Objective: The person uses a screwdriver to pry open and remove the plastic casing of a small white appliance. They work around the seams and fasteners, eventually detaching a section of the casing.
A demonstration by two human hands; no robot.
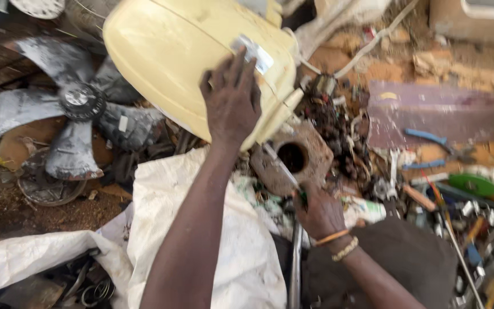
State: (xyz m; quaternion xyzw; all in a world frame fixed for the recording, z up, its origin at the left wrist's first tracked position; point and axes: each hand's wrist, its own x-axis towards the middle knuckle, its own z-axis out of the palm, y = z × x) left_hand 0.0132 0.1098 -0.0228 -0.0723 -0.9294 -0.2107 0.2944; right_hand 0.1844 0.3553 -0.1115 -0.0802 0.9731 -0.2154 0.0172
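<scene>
My left hand (232, 100) lies flat, fingers spread, on a large cream-yellow plastic housing (172, 51) that is tilted over the work spot. A small silver label (253, 52) sits on the housing just past my fingertips. My right hand (320, 213), with bead and orange bands at the wrist, grips a screwdriver (281, 166) whose metal shaft points up-left toward the housing's lower edge. Under the shaft lies a rusty brown block with a round hole (294, 157).
A grey metal fan blade (70, 109) lies at the left on dirt. White sacking (230, 252) covers my lap area. Scattered tools, blue-handled pliers (430, 140), a green disc (473, 184) and metal scraps crowd the right. A purple board (435, 111) lies beyond.
</scene>
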